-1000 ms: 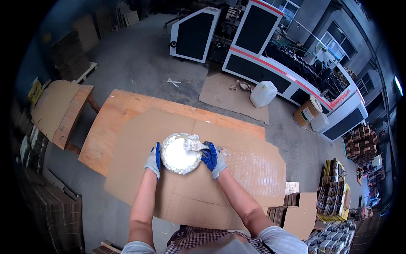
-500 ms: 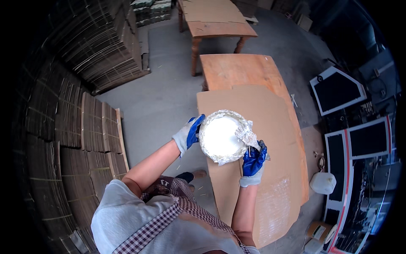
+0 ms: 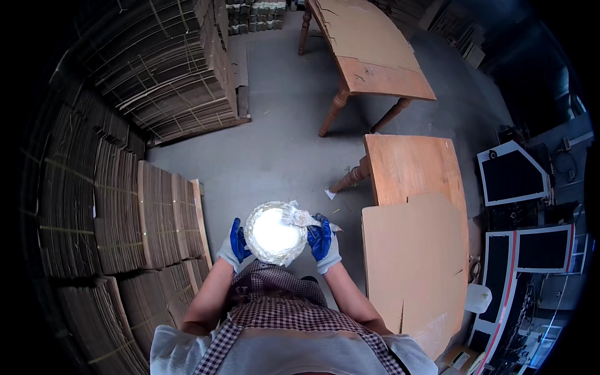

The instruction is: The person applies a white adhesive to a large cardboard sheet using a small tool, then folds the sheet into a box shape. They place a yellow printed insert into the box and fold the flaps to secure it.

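Low in front of my apron I hold a round bundle with crumpled silvery wrapping around its rim and a glaring white middle; the glare hides its exact kind. My left hand, in a blue-coated glove, grips its left rim. On its right side, my right hand, gloved the same way, is closed on a crumpled silvery tail that crosses the top of the bundle. A bit of greyish wrapping sticks out past the right fingers.
To my right stands a wooden table partly covered by a cardboard sheet. Another wooden table stands farther ahead. Tall strapped stacks of cardboard line the left. Dark framed panels and a white jug are at the right.
I have turned left, away from the near table, so the tables now lie farther right. The bundle has come from over the cardboard sheet to close before my body, still in both hands.
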`<state>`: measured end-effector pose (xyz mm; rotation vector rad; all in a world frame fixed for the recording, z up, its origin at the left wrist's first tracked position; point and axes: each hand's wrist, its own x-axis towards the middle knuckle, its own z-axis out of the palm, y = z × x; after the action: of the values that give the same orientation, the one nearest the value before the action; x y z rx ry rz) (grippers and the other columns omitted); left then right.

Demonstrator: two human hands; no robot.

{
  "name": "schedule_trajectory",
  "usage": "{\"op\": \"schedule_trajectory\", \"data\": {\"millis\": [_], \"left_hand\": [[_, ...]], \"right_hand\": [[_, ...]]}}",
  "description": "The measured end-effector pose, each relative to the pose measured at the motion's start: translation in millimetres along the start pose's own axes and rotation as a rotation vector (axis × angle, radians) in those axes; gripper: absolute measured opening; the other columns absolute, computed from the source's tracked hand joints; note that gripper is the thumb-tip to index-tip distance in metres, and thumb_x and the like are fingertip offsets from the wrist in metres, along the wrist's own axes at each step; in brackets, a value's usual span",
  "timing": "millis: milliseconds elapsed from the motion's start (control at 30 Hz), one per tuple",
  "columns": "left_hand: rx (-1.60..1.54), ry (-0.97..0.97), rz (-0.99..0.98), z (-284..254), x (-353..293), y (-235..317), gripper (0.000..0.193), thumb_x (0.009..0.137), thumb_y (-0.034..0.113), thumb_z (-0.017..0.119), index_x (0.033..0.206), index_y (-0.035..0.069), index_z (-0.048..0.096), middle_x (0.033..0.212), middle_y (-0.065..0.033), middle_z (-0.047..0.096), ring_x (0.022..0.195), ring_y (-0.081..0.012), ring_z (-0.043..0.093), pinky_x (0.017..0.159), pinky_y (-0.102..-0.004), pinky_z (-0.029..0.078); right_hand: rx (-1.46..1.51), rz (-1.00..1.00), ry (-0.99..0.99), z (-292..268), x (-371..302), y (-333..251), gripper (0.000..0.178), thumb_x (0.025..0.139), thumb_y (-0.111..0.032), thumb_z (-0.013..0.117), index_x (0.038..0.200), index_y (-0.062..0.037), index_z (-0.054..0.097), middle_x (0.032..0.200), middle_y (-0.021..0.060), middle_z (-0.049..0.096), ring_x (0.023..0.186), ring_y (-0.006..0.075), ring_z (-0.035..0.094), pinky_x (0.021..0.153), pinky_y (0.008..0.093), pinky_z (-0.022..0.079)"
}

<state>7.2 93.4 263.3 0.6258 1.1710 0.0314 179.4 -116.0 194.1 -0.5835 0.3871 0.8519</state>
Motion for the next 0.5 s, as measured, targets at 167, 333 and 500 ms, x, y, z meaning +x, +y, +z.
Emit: {"op": "schedule_trajectory", "data": {"millis": [167,333,500], "left_hand": [[-0.134,0.175,-0.014,9.7,7.7,21.6,0.063,0.088,0.07,0.045,0.118,0.018,0.062,0.125,-0.0043,0.061,0.119,-0.0249,0.052,0.099,-0.0498,0.041],[-0.16,0.206,0.066,-46.5,89.5,110.1,0.075,0.086,0.072,0.043,0.136,0.016,0.051,0.136,-0.0045,0.055,0.128,-0.0246,0.047,0.101,-0.0483,0.039],[-0.305,0.271,0.048,-45.2,132.6,129.9,0.078,0.088,0.071,0.04,0.138,0.012,0.049,0.137,-0.0084,0.054,0.127,-0.0272,0.049,0.104,-0.0485,0.039]], "right_hand": [[0.023,0.147,-0.059,31.2,48.8,-15.0,0.034,0.098,-0.024,0.057,0.126,-0.0049,0.055,0.118,0.0105,0.061,0.107,0.024,0.062,0.09,0.0348,0.052],[-0.028,0.108,-0.121,92.7,163.6,53.3,0.037,0.098,-0.027,0.056,0.127,-0.0046,0.054,0.119,0.0114,0.06,0.109,0.0239,0.06,0.094,0.0345,0.05],[-0.024,0.262,-0.113,103.6,224.8,54.2,0.034,0.099,-0.025,0.055,0.127,-0.0054,0.055,0.121,0.0106,0.059,0.11,0.0238,0.06,0.096,0.0349,0.049]]}}
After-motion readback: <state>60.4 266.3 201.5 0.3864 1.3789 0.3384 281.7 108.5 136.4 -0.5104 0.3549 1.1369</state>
